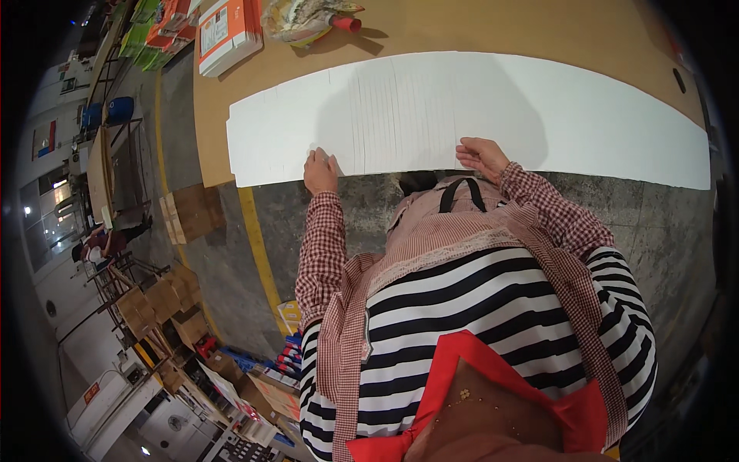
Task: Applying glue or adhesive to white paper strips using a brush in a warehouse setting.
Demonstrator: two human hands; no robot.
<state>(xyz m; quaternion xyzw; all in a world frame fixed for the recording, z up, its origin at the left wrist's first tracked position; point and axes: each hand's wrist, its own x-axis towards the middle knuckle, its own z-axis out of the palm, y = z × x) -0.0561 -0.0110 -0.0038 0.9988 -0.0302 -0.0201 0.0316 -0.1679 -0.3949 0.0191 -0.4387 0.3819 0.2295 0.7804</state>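
A long row of overlapping white sheets (416, 100), spread like a fan, lies along the near edge of a brown tabletop (431, 31). Many thin edge lines show in its middle and left part. My left hand (320, 171) rests on the near edge of the sheets left of centre, its fingers a little bent and apart. Farther right, my right hand (483, 155) is turned inward over the near edge, fingers loosely stretched toward the left. Neither hand visibly grips a sheet. My shadow falls across the middle of the row.
At the far left of the table are a stack of orange-and-white printed cartons (231, 35) and a clear plastic bag with a red-ended item (308, 19). Cardboard boxes (191, 214) stand on the floor to the left. Another person (104, 245) is at a distant bench.
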